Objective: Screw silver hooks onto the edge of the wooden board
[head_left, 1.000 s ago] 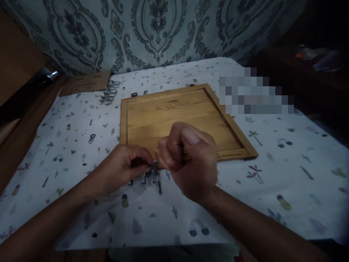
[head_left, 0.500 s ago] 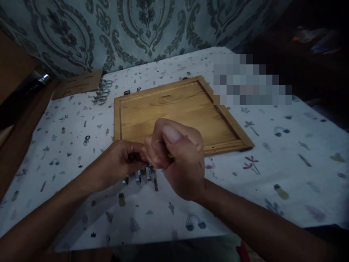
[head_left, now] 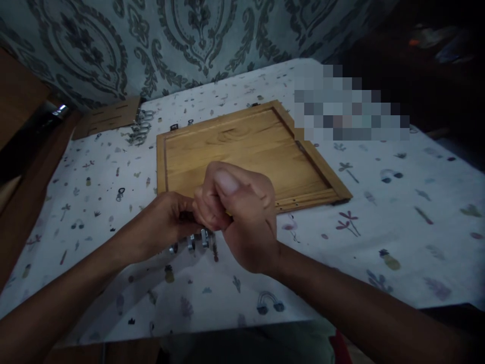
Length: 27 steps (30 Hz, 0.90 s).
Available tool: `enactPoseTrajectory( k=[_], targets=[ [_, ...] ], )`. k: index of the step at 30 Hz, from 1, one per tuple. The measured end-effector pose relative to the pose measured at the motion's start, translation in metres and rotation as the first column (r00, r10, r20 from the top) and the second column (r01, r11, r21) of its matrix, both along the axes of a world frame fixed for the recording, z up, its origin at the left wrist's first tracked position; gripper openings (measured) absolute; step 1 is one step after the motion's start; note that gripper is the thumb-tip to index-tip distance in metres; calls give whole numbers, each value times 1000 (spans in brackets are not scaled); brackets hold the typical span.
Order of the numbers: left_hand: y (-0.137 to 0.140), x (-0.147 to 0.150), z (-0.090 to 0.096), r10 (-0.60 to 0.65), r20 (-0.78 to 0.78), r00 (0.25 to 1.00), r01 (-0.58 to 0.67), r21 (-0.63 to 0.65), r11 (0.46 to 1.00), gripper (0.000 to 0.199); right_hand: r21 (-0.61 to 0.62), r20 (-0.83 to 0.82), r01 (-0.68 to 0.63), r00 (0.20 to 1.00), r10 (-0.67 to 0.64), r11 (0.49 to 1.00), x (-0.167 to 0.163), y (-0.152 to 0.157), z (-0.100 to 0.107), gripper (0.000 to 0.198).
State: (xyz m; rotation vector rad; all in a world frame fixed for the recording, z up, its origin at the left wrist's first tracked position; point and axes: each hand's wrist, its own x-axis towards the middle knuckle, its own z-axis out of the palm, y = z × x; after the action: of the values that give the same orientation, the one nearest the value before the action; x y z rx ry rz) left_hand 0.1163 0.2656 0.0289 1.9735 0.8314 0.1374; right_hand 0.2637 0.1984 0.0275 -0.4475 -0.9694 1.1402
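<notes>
A framed wooden panel [head_left: 227, 144] lies on a table covered with a printed cloth. My left hand [head_left: 162, 222] is at its near left edge, fingers pinched together; whatever they hold is hidden. Beside it my right hand [head_left: 242, 217] is closed in a fist, thumb on top, its fingers meeting those of the left. A small yellow bit shows inside the fist, but I cannot make out the kind of thing. Several shiny metal hook-like pieces [head_left: 205, 237] show just below the hands, near the panel's near edge.
A cardboard piece [head_left: 109, 117] lies at the back left, next to a cluster of metal pieces [head_left: 140, 130]. A patterned wall or curtain [head_left: 197, 40] rises behind the printed tablecloth [head_left: 379, 222]. A pixelated patch covers the back right.
The view has shifted slightly. Both hands stay together at the panel's near edge, the right fist slightly further left in the picture.
</notes>
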Motion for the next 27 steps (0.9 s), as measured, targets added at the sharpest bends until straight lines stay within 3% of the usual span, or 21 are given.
enactPoseTrajectory(
  k=[9, 17, 23, 27],
  targets=[
    [-10, 2, 15, -10, -55, 998, 15, 96, 995, 12, 32, -42, 2, 999, -1, 999, -2, 2, -1, 43],
    [-10, -1, 10, 12, -93, 996, 7, 198, 980, 14, 65, -32, -2, 999, 4, 998, -2, 2, -2, 42],
    [-8, 0, 8, -39, -72, 997, 45, 74, 996, 13, 67, -34, 7, 999, -4, 998, -3, 3, -2, 43],
    [-7, -1, 14, -38, -62, 997, 42, 68, 997, 12, 27, -25, 4, 1000, -4, 1000, -2, 2, -2, 43]
  ],
)
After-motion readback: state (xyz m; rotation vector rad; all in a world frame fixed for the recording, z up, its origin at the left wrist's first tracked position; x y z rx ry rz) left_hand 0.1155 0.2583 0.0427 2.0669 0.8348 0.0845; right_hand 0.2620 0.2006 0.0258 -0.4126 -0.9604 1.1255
